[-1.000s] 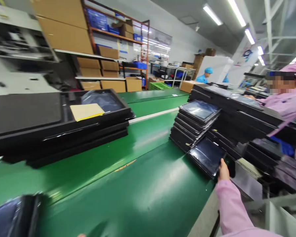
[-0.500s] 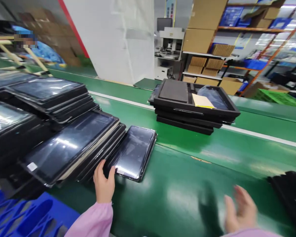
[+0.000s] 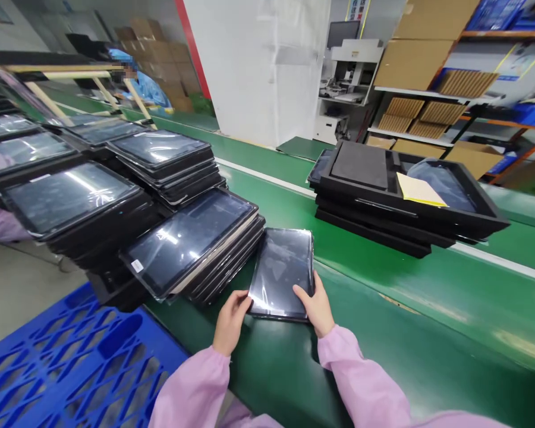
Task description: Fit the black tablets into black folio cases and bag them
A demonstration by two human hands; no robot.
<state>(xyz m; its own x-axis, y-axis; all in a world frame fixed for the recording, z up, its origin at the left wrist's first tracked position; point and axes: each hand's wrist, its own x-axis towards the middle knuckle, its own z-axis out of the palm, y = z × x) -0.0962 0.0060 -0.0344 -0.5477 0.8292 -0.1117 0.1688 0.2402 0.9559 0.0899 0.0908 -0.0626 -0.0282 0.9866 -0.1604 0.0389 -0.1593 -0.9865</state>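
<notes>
A dark, glossy screen panel in clear film lies on top of at least one more like it on the green worktop. At its near left corner my left hand grips the edge between thumb and fingers. My right hand holds the near right side, thumb on top of the glass and fingers along the edge. Directly to the left leans a stack of larger screen panels, its top one bearing a small white label. What lies under the panel is mostly hidden.
More stacks of screen panels fill the left. Black foam trays with a yellow paper pad stand at the back right. A blue plastic pallet is below at the left. A person in blue sits further back.
My right hand has come in from the right and taken hold of the small panel's right side. The left hand now grips its near left corner. The panel is turned slightly, and the view has shifted left.
</notes>
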